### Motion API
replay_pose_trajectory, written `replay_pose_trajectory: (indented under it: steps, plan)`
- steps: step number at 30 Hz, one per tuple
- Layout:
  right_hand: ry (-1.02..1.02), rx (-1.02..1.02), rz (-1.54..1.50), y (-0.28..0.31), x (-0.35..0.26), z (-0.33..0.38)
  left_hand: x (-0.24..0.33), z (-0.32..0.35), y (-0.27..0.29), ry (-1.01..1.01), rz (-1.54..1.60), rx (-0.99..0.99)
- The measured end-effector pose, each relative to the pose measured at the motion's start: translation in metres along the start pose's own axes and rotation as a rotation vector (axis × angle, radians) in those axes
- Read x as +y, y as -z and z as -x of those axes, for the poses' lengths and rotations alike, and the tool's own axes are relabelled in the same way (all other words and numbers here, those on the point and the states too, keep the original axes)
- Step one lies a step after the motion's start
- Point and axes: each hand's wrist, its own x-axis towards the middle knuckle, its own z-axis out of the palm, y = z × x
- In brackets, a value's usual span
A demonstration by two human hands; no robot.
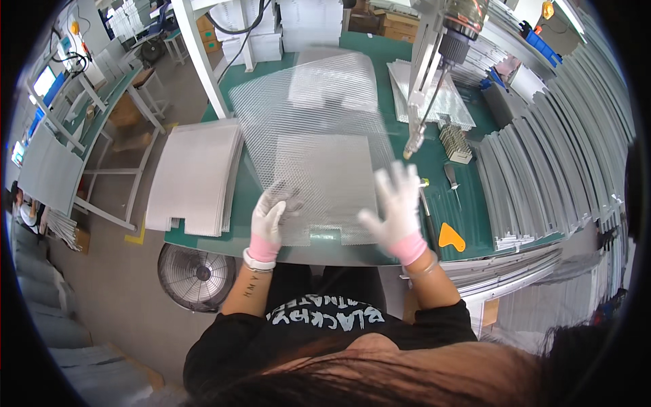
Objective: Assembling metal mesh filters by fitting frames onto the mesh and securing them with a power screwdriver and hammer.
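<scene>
My left hand (pixel 268 218), in a white glove with a pink cuff, is at the near left edge of a translucent, finely patterned sheet (pixel 258 108). Its thumb lies over the sheet and its curled fingers look grey and smeared, closed on that edge. My right hand (pixel 397 210), gloved alike, is spread wide beside the sheet's near right side, blurred by motion, with nothing in it. The sheet is blurred too. A pale rectangular panel (pixel 325 159) with a notched near edge lies within the sheet's outline; which is on top I cannot tell.
Left on the green table (pixel 241 220) is a stack of white notched panels (pixel 193 173). A hanging power driver (pixel 456 44), a screwdriver (pixel 451 178), a yellow scraper (pixel 450 237) and a block of small metal parts (pixel 455 142) are at right. Beyond stand many grey panels (pixel 536 176).
</scene>
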Motion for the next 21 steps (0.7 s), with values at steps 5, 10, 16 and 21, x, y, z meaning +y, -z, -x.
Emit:
replay_pose_trajectory:
  steps: [5,10,16,21]
  plan:
    - [-0.438,-0.259,-0.489,-0.020,0.014,0.030,0.001,0.020,0.001,-0.196,-0.720,0.153]
    - [-0.423,-0.188,-0.487,-0.049,0.011,0.040,0.001,0.009,0.009,-0.409,-1.365,0.007]
    - [-0.533,-0.328,-0.375,-0.072,0.013,0.039,-0.009,-0.009,0.014,-0.206,-1.553,-0.009]
    - [-0.525,-0.438,-0.267,-0.086,0.016,0.045,-0.015,-0.012,0.021,-0.158,-1.622,-0.022]
